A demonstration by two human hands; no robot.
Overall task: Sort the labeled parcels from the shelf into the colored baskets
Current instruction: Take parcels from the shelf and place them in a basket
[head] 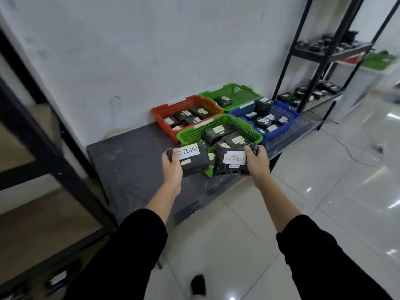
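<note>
Two black parcels, both labeled RETURN, are held above the near green basket. The left hand clasps the left parcel with its thumb over the label's left end. The right hand grips the right parcel, fingers curled over its right edge.

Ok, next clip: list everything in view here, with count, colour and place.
Held parcels: two, black with white RETURN labels; left parcel, right parcel, above the near green basket.
Baskets: four on the low dark platform; near green basket, far green basket, red basket, blue basket; all hold black parcels.
Shelf: one, black metal, right of the baskets, more black parcels on it.
Floor: white glossy tiles.
Shoe: one, black, bottom centre.
Sleeves: two, black.
Left hand: grips the left parcel.
Right hand: grips the right parcel.
</note>
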